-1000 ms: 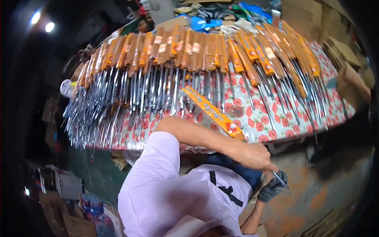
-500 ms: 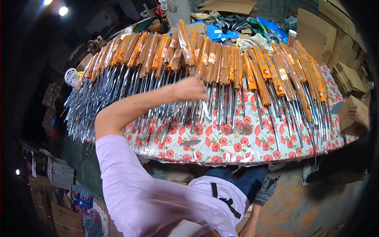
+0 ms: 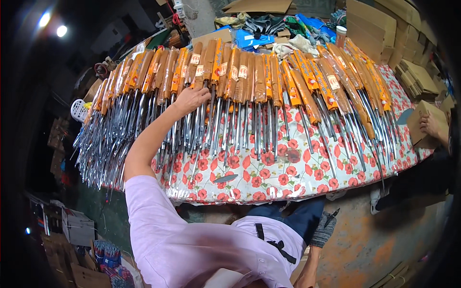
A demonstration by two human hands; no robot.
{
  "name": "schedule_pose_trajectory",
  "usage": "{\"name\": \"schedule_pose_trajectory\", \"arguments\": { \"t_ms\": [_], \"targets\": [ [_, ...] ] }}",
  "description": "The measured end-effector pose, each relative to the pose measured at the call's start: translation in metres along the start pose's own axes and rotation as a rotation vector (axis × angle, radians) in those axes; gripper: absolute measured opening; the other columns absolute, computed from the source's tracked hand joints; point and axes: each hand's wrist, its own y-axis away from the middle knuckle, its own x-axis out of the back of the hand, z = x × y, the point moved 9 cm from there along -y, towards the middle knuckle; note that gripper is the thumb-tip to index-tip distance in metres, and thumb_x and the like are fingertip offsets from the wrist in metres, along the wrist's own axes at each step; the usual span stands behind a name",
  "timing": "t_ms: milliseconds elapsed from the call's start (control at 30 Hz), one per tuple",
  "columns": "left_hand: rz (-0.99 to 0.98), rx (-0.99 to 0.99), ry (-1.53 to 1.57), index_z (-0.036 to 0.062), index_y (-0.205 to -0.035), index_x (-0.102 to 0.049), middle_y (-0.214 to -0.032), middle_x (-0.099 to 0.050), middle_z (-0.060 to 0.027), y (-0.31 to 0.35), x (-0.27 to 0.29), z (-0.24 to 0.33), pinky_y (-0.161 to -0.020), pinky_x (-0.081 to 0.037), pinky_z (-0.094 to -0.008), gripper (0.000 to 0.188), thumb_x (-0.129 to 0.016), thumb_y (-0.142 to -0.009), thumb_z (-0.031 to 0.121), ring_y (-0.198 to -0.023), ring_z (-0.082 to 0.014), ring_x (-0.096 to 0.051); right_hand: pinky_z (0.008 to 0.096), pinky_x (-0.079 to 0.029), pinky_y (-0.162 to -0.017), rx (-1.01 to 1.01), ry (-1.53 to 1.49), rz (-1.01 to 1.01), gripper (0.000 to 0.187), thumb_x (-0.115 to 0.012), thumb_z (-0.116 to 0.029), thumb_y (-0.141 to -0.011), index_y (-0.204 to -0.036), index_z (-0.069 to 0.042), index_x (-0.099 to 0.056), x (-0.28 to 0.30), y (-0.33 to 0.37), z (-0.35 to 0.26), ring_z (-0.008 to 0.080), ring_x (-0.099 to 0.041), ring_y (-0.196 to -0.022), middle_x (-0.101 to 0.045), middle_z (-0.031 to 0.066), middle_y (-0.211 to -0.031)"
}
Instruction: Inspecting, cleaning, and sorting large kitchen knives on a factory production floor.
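Bare and bent at the wrist, my left hand (image 3: pixel 191 100) is among the rods in the left half of the row. Its fingers are closed around the upper metal part of a rod with a brown-and-orange plastic-wrapped end (image 3: pixel 216 60); the palm side is hidden. Many similar wrapped rods (image 3: pixel 259 77) lie side by side, their wrapped ends away from me and thin metal shafts (image 3: pixel 266 134) toward me. My right hand (image 3: pixel 322 233), in a grey knitted glove, hangs low beside my leg. It is closed on a small dark pointed tool (image 3: pixel 332 218), its kind unclear.
The table has a red-flowered cloth (image 3: pixel 269 177), with a dark flat blade-shaped piece (image 3: pixel 225 178) near the front edge. At right, another person's hand (image 3: pixel 429 126) holds a cardboard box (image 3: pixel 422 137). Blue plastic (image 3: pixel 249 39) and cloths lie behind, with a lidded jar (image 3: pixel 340 36) at back right.
My left hand has moved left from mid-row. The wrapped rod that stood above the others now sits lower, nearly level with the row. My right hand stays low beside my leg.
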Motion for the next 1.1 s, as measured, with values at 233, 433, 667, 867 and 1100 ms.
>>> {"name": "schedule_pose_trajectory", "arguments": {
  "t_ms": [233, 433, 667, 867, 1100],
  "targets": [
    [0.375, -0.187, 0.328, 0.0124, -0.118, -0.058, -0.116, -0.062, -0.0038, -0.093, 0.076, 0.128, -0.082, -0.054, -0.0379, 0.032, -0.060, -0.086, 0.011, -0.105, -0.0241, -0.063, 0.0428, -0.046, -0.097, 0.133, 0.047, 0.106, 0.037, -0.064, -0.023, -0.095, -0.122, 0.003, -0.064, 0.011, 0.007, -0.027, 0.0361, -0.059, -0.108, -0.061, 0.0211, -0.117],
    [0.556, -0.490, 0.366, 0.0143, -0.115, -0.057, -0.105, -0.063, -0.0051, -0.182, 0.099, 0.305, -0.086, -0.050, -0.0415, 0.028, -0.059, -0.088, 0.016, -0.102, -0.0242, -0.062, 0.0419, -0.046, -0.097, 0.123, 0.073, 0.100, 0.037, -0.065, -0.018, -0.094, -0.124, 0.004, -0.062, 0.032, 0.016, -0.032, 0.0340, -0.060, -0.108, -0.061, 0.0198, -0.118],
    [0.373, -0.715, 0.123, 0.0154, -0.120, -0.054, -0.100, -0.057, -0.0056, -0.241, 0.065, 0.333, -0.081, -0.049, -0.0389, 0.031, -0.059, -0.090, 0.021, -0.094, -0.0218, -0.060, 0.0380, -0.049, -0.091, -0.077, -0.415, 0.294, 0.026, -0.062, -0.010, -0.094, -0.118, 0.002, -0.060, 0.071, 0.035, 0.032, 0.0306, -0.063, -0.103, -0.063, 0.0174, -0.121],
    [0.488, -0.951, 0.434, 0.0163, -0.140, -0.048, -0.094, -0.053, -0.0052, -0.207, 0.164, 0.363, -0.078, -0.051, -0.0398, 0.051, -0.057, -0.090, 0.018, -0.089, -0.0234, -0.058, 0.0395, -0.050, -0.090, 0.009, -0.150, 0.280, 0.025, -0.061, -0.011, -0.095, -0.116, 0.001, -0.059, 0.076, 0.037, 0.007, 0.0344, -0.064, -0.101, -0.065, 0.0184, -0.118],
    [0.389, -1.064, 0.566, 0.0165, -0.138, -0.049, -0.098, -0.055, -0.0088, -0.136, 0.276, 0.459, -0.070, -0.054, -0.0391, 0.052, -0.062, -0.088, 0.014, -0.090, -0.0263, -0.062, 0.0383, -0.052, -0.088, 0.241, -0.007, 0.323, 0.032, -0.065, -0.016, -0.094, -0.123, -0.003, -0.061, 0.084, 0.025, -0.061, 0.0306, -0.066, -0.102, -0.066, 0.0153, -0.115]
  ]
}}
